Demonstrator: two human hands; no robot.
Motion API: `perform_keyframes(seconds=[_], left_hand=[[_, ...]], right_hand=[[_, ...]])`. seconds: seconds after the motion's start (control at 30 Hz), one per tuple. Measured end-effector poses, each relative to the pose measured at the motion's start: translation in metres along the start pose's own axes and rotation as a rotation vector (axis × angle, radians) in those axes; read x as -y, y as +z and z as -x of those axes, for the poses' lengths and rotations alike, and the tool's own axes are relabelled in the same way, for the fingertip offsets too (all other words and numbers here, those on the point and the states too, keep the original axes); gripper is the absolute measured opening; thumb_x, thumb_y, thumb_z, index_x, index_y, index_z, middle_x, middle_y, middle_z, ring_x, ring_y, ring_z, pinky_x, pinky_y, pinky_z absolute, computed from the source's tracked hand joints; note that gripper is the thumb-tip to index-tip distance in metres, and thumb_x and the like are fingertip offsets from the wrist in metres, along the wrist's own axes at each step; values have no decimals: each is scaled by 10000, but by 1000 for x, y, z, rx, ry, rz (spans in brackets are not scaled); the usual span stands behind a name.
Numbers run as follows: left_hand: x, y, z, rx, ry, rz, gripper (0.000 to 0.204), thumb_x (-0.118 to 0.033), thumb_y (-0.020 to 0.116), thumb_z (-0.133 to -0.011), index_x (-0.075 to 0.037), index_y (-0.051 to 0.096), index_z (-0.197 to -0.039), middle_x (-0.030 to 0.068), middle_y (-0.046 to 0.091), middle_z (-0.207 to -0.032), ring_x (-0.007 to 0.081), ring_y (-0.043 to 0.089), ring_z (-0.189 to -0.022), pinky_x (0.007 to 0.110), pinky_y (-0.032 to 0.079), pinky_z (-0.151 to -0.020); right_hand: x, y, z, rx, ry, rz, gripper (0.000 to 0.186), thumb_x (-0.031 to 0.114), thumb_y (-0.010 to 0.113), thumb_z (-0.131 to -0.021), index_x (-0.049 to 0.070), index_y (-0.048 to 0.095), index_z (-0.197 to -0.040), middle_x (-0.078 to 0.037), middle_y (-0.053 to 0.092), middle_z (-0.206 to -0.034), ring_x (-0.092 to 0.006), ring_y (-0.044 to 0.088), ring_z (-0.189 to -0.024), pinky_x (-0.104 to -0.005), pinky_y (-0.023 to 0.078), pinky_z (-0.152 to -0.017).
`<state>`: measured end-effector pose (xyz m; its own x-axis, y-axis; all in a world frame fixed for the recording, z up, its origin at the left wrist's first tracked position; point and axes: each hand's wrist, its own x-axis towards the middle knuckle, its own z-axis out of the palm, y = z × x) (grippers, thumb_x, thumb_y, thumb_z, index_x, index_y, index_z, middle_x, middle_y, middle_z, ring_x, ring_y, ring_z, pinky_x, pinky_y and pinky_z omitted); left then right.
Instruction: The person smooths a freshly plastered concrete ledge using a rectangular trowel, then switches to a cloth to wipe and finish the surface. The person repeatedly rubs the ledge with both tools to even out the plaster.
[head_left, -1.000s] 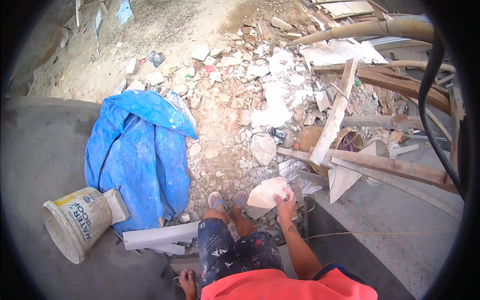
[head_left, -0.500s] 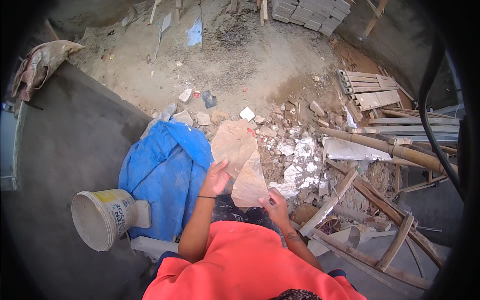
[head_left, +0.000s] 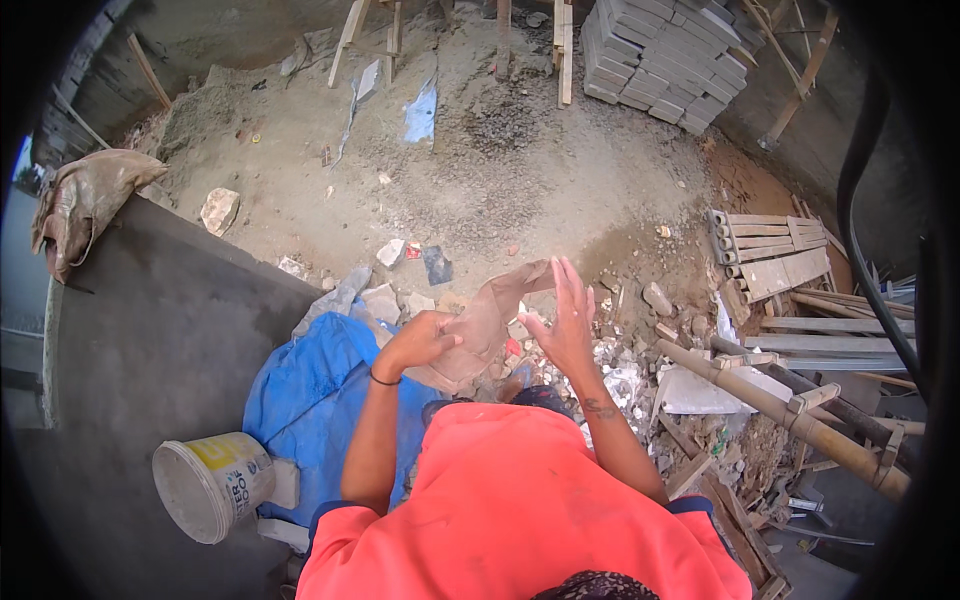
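A crumpled, translucent-looking sheet of brownish paper (head_left: 480, 330) hangs between my hands above the rubble. My left hand (head_left: 418, 342) is closed on its left part, thumb pressed over it. My right hand (head_left: 565, 325) is raised on the right with fingers stretched up and thumb apart, fingertips touching the sheet's upper end. Below my arms lie a crumpled blue tarp (head_left: 310, 400) and broken white and beige rubble (head_left: 615, 385). The red shirt on my body fills the lower middle.
A dusty bucket (head_left: 200, 495) lies tipped beside a low grey wall (head_left: 150, 320) with a sack (head_left: 85, 205) on it. Stacked blocks (head_left: 655, 65) stand at the back right. Bamboo poles (head_left: 770, 410) and timber boards (head_left: 775, 250) lie on the right; a black cable (head_left: 858, 260) hangs there.
My view has tilted up toward the far ground. The paper and my right hand have risen; the paper is now twisted upward, and my right hand's fingers have straightened.
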<state>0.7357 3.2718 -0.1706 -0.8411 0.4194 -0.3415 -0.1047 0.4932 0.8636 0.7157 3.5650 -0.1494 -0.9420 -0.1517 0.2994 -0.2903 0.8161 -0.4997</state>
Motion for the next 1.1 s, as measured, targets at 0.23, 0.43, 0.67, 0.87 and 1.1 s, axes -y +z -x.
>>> perform_keyframes(seconds=[0.23, 0.43, 0.67, 0.87, 1.1], left_hand=[[-15, -60, -77, -168, -41, 463, 250, -171, 775, -935, 19, 745, -1094, -15, 735, -929, 72, 637, -807, 272, 531, -726], [40, -133, -180, -247, -38, 451, 298, -135, 752, -927, 30, 718, -1172, 1, 749, -1031, 91, 653, -916, 284, 540, -830], [133, -300, -375, -738, -110, 22, 366, -187, 702, -973, 12, 680, -1279, 159, 691, -1304, 268, 625, -1217, 399, 479, -1044], [162, -357, -462, -868, 149, 167, 413, -303, 657, -1027, 8, 677, -1299, 195, 509, -1538, 342, 391, -1491, 450, 332, -1201], [156, -428, -469, -872, 32, 1027, 479, -287, 668, -1034, -9, 592, -1417, 125, 509, -1532, 262, 395, -1484, 400, 340, -1209]], right_hand=[[-118, 83, -161, 804, 685, -1063, 811, 429, 793, -923, 8, 456, -1529, -142, 605, -1430, -256, 569, -1330, -493, 396, -1140], [-116, 170, -255, 946, 833, -1202, 557, 433, 746, -961, 58, 592, -1344, -81, 672, -1214, -214, 638, -1174, -437, 502, -976], [-99, 319, -443, 652, 959, -1582, 328, 241, 719, -989, 137, 590, -1273, -60, 671, -1127, -257, 668, -1068, -464, 538, -963], [-60, 382, -604, 520, 949, -1624, 312, 199, 709, -993, 78, 574, -1247, -97, 668, -1118, -304, 691, -1088, -501, 559, -1001], [20, 420, -706, 616, 939, -1572, 320, 129, 693, -990, -13, 528, -1224, -160, 635, -1161, -397, 668, -1177, -546, 572, -1025]])
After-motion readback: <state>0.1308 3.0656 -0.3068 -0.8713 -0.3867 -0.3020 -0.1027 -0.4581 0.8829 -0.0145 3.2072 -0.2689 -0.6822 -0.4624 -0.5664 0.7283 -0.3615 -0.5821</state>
